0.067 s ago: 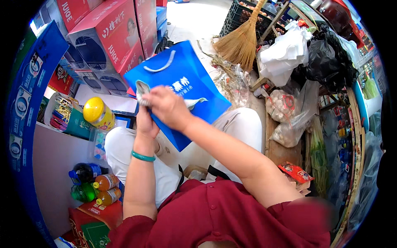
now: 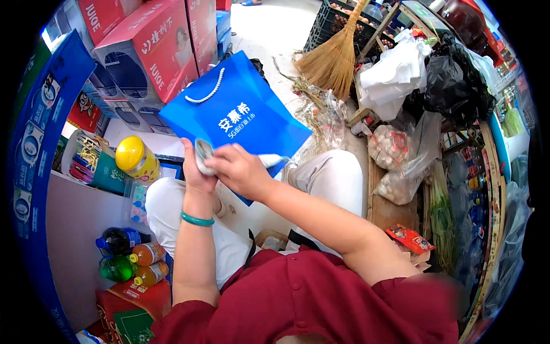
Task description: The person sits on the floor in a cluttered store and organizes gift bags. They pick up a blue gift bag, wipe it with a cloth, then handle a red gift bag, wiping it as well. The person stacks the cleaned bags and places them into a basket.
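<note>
A small grey-white thing [image 2: 203,153] is pinched by the curled fingers [image 2: 226,156] of the right hand [image 2: 240,172] and gripped by the left hand [image 2: 195,169]. Both are held over a blue paper bag [image 2: 240,114] on the lap. A yellow-lidded jar [image 2: 136,157] is seen nearby.
</note>
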Demonstrator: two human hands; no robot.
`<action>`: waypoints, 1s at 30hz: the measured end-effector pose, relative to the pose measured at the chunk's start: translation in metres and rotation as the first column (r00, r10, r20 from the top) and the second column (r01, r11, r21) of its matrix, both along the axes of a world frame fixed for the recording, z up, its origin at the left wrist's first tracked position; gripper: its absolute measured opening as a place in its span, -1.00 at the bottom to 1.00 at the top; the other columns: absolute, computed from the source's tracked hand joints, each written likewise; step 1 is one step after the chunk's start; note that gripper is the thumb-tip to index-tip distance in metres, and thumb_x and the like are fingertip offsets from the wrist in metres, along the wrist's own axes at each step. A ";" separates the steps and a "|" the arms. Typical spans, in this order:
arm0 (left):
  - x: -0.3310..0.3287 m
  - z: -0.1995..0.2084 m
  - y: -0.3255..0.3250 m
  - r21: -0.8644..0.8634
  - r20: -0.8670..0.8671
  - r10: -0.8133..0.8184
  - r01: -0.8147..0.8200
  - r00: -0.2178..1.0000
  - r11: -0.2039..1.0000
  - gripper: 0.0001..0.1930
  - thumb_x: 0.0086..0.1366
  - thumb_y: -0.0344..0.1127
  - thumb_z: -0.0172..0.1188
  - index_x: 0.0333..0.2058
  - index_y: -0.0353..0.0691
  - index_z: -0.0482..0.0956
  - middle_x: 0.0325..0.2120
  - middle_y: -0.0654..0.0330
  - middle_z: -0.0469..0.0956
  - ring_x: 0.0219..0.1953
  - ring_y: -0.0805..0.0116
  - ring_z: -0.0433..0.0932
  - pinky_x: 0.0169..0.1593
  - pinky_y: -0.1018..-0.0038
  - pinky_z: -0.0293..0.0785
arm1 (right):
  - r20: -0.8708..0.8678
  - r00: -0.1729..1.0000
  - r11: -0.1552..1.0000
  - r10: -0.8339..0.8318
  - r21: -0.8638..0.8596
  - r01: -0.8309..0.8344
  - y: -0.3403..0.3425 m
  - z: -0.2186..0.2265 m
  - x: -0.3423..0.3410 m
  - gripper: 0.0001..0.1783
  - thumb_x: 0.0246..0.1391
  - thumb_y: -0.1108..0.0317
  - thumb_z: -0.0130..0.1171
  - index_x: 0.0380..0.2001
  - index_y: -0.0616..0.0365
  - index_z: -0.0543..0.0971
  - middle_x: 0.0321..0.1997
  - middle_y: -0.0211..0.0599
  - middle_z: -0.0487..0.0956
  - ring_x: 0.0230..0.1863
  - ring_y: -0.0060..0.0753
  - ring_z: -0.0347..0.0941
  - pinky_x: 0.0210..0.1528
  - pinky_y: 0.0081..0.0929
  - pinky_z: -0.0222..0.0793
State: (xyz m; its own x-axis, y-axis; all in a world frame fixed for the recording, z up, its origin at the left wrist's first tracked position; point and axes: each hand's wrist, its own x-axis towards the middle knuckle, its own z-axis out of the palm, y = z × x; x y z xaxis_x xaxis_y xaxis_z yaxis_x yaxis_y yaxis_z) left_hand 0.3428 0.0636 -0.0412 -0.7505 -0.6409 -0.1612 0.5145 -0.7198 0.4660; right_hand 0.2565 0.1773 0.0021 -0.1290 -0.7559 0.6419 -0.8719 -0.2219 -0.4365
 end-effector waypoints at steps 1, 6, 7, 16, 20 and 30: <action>0.000 0.009 0.003 -0.014 -0.025 0.024 -0.025 0.999 1.000 -0.39 0.34 0.17 -0.28 0.16 -0.19 0.16 0.11 0.06 0.29 0.10 0.15 0.33 0.13 0.24 0.30 | -0.033 0.999 0.997 0.043 0.062 -0.041 0.011 -0.002 -0.001 -0.74 -0.20 0.42 0.19 -0.33 -0.07 0.52 -0.28 -0.40 0.45 -0.25 -0.27 0.41 -0.31 -0.35 0.44; 0.000 0.027 0.002 -0.060 -0.087 0.092 -0.097 0.992 0.993 -0.33 0.33 0.17 -0.26 0.23 -0.20 0.02 0.19 0.04 0.17 0.18 0.02 0.22 0.20 0.11 0.19 | -0.081 0.960 0.944 -0.270 0.174 0.280 0.063 -0.039 -0.079 -0.78 -0.15 0.52 0.11 -0.35 0.02 0.54 -0.25 -0.29 0.51 -0.17 -0.18 0.43 -0.18 -0.34 0.42; 0.000 0.026 0.000 -0.066 -0.082 0.079 -0.084 0.994 0.994 -0.33 0.34 0.16 -0.26 0.24 -0.20 0.01 0.21 0.04 0.14 0.19 0.02 0.20 0.21 0.10 0.17 | 0.076 0.898 0.897 -0.433 0.136 0.421 0.070 -0.048 -0.103 -0.81 -0.10 0.51 0.09 -0.34 0.08 0.55 -0.25 -0.20 0.51 -0.16 -0.14 0.43 -0.12 -0.32 0.37; 0.004 0.035 0.004 -0.086 -0.127 0.018 -0.029 0.992 0.996 -0.33 0.32 0.13 -0.17 0.23 -0.22 0.04 0.20 0.04 0.18 0.19 0.02 0.21 0.22 0.06 0.15 | -0.120 0.833 0.841 -0.540 -0.042 0.539 0.059 0.009 -0.125 -0.67 -0.14 0.50 0.13 -0.21 0.01 0.58 -0.16 -0.24 0.48 -0.07 -0.16 0.39 -0.02 -0.33 0.31; 0.005 0.033 0.003 -0.098 -0.296 -0.055 0.027 0.954 0.995 -0.44 0.36 0.06 -0.21 0.16 -0.23 0.17 0.11 0.05 0.31 0.11 0.10 0.33 0.17 0.11 0.26 | -0.291 0.830 0.792 -0.476 0.270 0.548 0.074 -0.031 -0.153 -0.66 -0.12 0.53 0.12 -0.19 0.05 0.58 -0.09 -0.21 0.49 -0.03 -0.14 0.39 0.04 -0.34 0.30; 0.117 0.085 0.045 -0.010 -0.114 0.317 -0.320 0.942 0.947 -0.51 0.36 -0.05 -0.14 0.13 -0.25 0.22 0.04 0.03 0.38 0.03 0.11 0.41 0.09 0.17 0.36 | 0.181 0.950 0.950 -0.256 0.228 0.213 0.039 -0.082 -0.263 -0.62 0.07 0.37 0.09 -0.02 0.21 0.46 -0.04 -0.18 0.50 -0.02 -0.31 0.41 0.01 -0.42 0.29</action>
